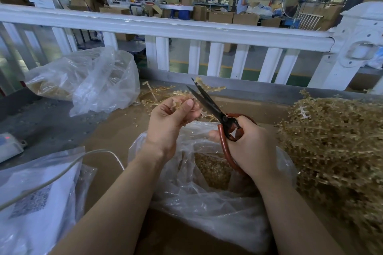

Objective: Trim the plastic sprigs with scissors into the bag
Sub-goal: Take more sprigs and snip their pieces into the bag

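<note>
My left hand (171, 119) pinches a tan plastic sprig (182, 100) between thumb and fingers, above the clear plastic bag (207, 196). My right hand (251, 144) grips the red handles of black-bladed scissors (207, 102). The blades are parted and point up and left, close beside the sprig. Inside the bag lies a heap of small tan trimmed pieces (213, 170). More sprig stems (209, 87) stick out behind the blades.
A big pile of tan sprigs (335, 143) fills the right side of the brown tabletop. Another clear bag with sprigs (87, 80) sits at back left. A white packet (37, 203) and cable lie at front left. A white railing (186, 27) runs behind.
</note>
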`<act>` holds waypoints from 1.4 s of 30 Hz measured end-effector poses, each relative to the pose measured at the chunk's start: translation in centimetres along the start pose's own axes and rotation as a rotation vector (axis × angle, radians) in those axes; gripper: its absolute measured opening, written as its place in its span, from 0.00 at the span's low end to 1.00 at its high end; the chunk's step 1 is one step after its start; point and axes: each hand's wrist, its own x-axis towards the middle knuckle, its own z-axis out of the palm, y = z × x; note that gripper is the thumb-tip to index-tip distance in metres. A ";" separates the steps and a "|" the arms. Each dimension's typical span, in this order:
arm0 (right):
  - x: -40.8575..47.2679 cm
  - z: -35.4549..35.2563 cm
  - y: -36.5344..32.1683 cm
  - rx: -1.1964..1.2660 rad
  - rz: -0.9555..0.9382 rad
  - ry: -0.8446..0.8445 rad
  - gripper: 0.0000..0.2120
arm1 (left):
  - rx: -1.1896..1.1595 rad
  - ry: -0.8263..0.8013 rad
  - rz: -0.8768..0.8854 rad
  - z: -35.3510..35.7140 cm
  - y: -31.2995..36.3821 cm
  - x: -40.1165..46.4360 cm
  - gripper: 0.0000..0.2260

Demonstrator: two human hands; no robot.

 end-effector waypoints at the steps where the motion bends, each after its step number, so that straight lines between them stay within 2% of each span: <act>1: 0.0 0.0 -0.1 -0.002 -0.007 -0.008 0.27 | 0.015 0.000 0.013 0.0 0.0 0.0 0.01; 5: 0.1 0.0 -0.4 -0.041 -0.031 -0.059 0.30 | 0.080 -0.024 0.065 0.1 -0.1 -0.2 0.03; 9: 0.2 0.1 -0.2 -0.110 -0.030 -0.042 0.29 | 0.088 -0.058 0.072 0.3 0.0 -0.3 0.04; 14: 0.3 -0.1 0.0 -0.107 0.022 -0.020 0.25 | -0.049 -0.094 -0.087 0.1 0.1 -0.3 0.02; 18: 0.3 0.0 0.0 -0.106 -0.010 -0.024 0.26 | -0.144 -0.096 -0.163 0.1 0.0 -0.3 0.04; 21: 0.4 0.2 -0.1 -0.133 -0.012 -0.036 0.29 | -0.188 -0.059 -0.133 0.0 0.0 -0.1 0.03; 24: 0.4 0.2 0.0 -0.145 -0.008 -0.060 0.29 | -0.182 -0.003 -0.084 0.0 -0.2 0.0 0.11; 30: 0.4 0.3 -0.1 -0.134 0.003 -0.077 0.25 | -0.004 0.001 0.091 0.1 -0.3 -0.1 0.18; 36: 0.5 0.4 0.1 -0.121 0.022 -0.112 0.28 | 0.111 -0.017 0.201 -0.2 -0.4 0.1 0.18; 42: 0.3 0.5 0.2 -0.151 0.030 -0.077 0.29 | 0.061 -0.010 0.211 0.0 -0.3 0.0 0.18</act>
